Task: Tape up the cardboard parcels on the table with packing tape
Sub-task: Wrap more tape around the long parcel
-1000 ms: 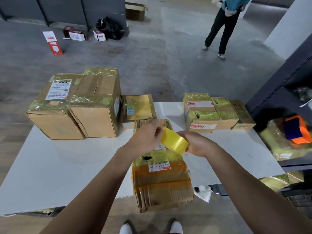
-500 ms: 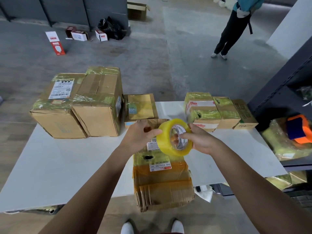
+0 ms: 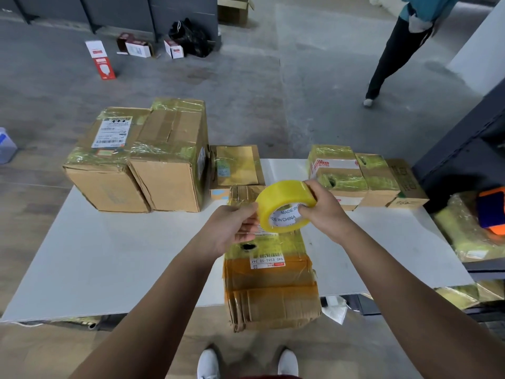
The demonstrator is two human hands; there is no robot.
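A yellow roll of packing tape [image 3: 276, 198] is held up above a long cardboard parcel [image 3: 270, 285] that overhangs the near edge of the white table [image 3: 109, 258]. My right hand [image 3: 325, 212] grips the roll, fingers through its core and thumb on the outer rim. My left hand [image 3: 232, 228] pinches at the roll's left edge, fingers curled. Two big boxes [image 3: 142, 157] stand at the back left, a flat parcel [image 3: 237, 166] sits behind the roll, and a row of small taped boxes [image 3: 366, 176] is at the back right.
A dark shelf unit [image 3: 470, 149] stands to the right with wrapped packets and an orange-and-blue object [image 3: 492, 209]. A person [image 3: 396, 47] stands on the floor beyond the table. Small boxes and a black bag [image 3: 188, 36] lie on the floor far back.
The tape roll has been turned and lifted, so its open core with the printed label now faces me. Both hands rose slightly with it. The person in the back stepped to the right.
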